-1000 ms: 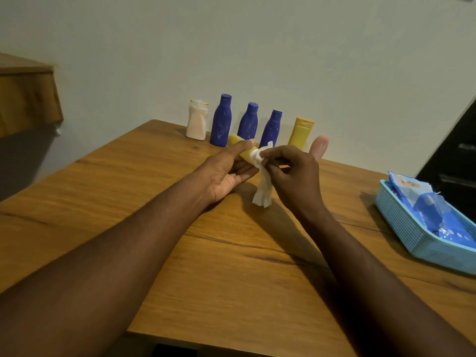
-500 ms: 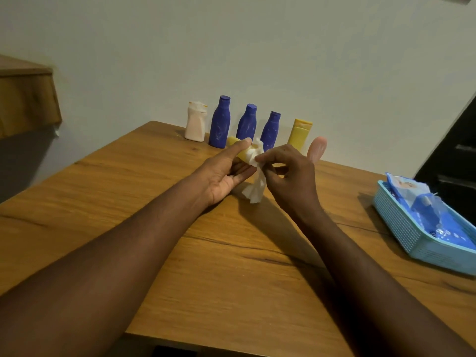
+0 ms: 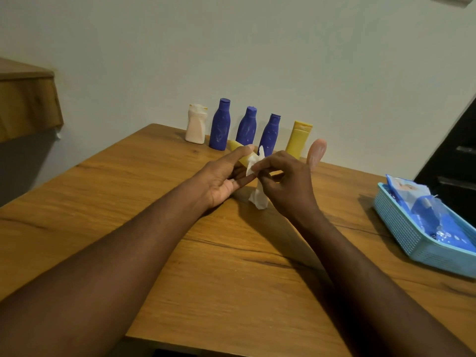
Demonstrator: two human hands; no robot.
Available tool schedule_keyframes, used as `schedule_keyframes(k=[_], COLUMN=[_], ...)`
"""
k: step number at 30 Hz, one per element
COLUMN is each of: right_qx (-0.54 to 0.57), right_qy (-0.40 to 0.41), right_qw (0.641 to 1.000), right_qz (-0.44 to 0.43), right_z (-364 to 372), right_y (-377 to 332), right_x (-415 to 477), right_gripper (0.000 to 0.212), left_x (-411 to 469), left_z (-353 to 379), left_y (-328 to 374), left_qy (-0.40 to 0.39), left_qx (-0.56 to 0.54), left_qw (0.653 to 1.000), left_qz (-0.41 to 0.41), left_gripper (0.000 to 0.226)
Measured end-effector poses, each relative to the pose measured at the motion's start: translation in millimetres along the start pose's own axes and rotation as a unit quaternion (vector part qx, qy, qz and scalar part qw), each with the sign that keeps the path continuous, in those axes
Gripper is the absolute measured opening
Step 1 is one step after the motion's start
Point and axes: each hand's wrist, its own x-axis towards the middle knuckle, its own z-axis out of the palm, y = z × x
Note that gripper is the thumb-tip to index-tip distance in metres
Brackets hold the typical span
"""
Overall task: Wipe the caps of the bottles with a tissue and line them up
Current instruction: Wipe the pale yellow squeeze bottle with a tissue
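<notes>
My left hand (image 3: pixel 226 176) holds a small yellow bottle (image 3: pixel 238 150) lying across its fingers, thumb on top. My right hand (image 3: pixel 286 186) pinches a white tissue (image 3: pixel 256 176) against the bottle's near end, which the tissue hides; the rest of the tissue hangs down toward the table. Along the wall stand a cream bottle (image 3: pixel 196 124), three blue bottles (image 3: pixel 220 124) (image 3: pixel 247 126) (image 3: pixel 270 132) and a yellow tube (image 3: pixel 298 139). A pale pink bottle (image 3: pixel 316 153) stands just behind my right hand.
A light blue basket (image 3: pixel 401 228) holding blue wipe packets sits at the table's right edge. The wooden table (image 3: pixel 231 266) ends close to me. A wooden shelf (image 3: pixel 25 106) juts out at the left. A dark door is at the far right.
My right hand has twisted the tissue slightly around the bottle's end, and the hanging part of the tissue has shifted. Both hands stay in about the same place.
</notes>
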Motion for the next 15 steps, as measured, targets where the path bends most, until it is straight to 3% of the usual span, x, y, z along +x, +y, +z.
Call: schedule_keyframes(k=[7,15], right_qx=[0.007,0.046], right_qy=[0.068,0.021], right_qw=[0.997,0.998], right_qz=[0.037,0.031], right_z=[-4.4,-6.5], right_y=[6.1,0.4], right_x=[1.9,3.3], right_gripper=[0.017,0.023], left_x=[-0.3,-6.8], left_z=[0.8,0.4], left_y=[-1.1,1.0], left_qy=[0.015,-0.005], left_qx=[0.055,0.075], left_qw=[0.998,0.996], left_qz=[-0.025,-0.043], left_gripper=[0.046,0.040])
